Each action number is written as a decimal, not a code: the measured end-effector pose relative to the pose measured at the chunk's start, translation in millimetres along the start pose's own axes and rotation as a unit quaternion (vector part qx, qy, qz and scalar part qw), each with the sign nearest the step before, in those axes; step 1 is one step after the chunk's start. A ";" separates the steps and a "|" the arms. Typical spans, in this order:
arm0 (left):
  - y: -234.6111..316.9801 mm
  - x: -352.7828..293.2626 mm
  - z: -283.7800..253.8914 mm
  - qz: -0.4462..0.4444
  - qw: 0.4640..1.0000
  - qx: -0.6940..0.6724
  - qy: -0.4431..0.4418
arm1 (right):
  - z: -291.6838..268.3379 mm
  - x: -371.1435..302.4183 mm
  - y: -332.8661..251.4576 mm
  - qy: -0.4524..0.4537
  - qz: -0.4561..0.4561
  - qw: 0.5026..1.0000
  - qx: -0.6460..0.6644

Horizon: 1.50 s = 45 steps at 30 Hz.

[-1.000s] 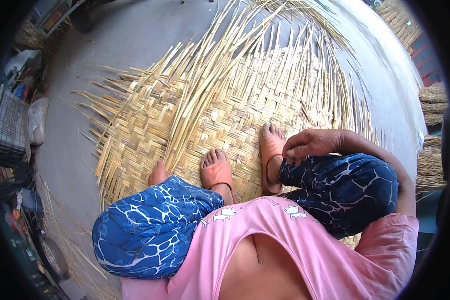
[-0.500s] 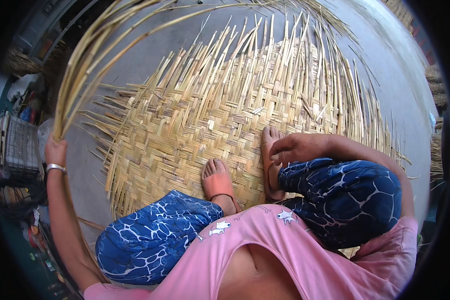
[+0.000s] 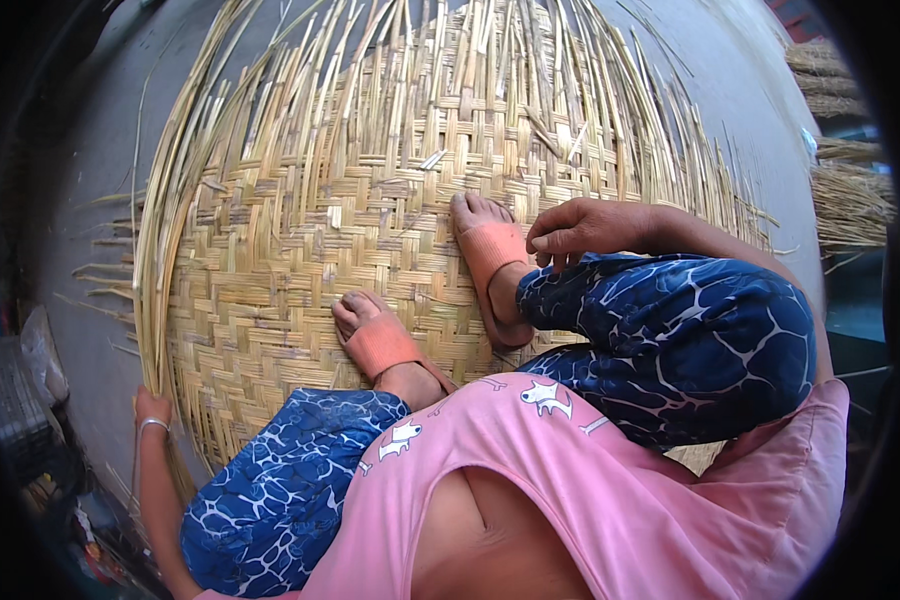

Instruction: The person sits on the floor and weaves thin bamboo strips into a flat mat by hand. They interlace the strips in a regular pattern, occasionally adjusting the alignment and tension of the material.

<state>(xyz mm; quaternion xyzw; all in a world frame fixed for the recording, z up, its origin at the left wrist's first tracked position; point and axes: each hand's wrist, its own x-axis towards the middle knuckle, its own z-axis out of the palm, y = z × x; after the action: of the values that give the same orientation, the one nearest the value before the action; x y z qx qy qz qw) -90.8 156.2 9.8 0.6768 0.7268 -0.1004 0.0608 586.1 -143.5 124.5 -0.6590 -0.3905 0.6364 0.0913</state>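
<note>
At the lower left, my left hand (image 3: 153, 408) is closed round the near end of a bundle of long split reed strips (image 3: 150, 290). The strips run away from the hand along the left side of a woven reed mat (image 3: 260, 300). My right hand (image 3: 582, 230) hangs loosely over my right knee, fingers slightly bent and apart, holding nothing. Both my feet, in orange slippers (image 3: 380, 345), stand on the mat. Toward its far side the weave gives way to loose, unwoven strip ends (image 3: 490, 50).
Grey floor (image 3: 90, 260) surrounds the mat. Bundles of dry stalks (image 3: 850, 205) lie at the right edge. At the far left are a grey crate (image 3: 15, 385), a clear plastic bag (image 3: 45, 350) and dim clutter. Short strip ends stick out from the mat's left edge.
My left hand has come down and nearer, lowering the reed bundle from a raised arc to along the mat's left side. The view has shifted; my right hand stays by the knee.
</note>
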 end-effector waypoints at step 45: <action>456.1 -222.8 -111.2 0.179 0.814 -0.237 -0.499 | 201.1 -115.5 457.6 0.661 0.307 0.665 -0.165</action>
<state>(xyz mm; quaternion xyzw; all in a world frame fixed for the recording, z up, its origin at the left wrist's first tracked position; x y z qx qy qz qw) 385.7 -5.8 138.9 0.6165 0.4634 -0.2365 0.5910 598.7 -602.6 -104.2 -0.9935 -0.1023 -0.0486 0.0144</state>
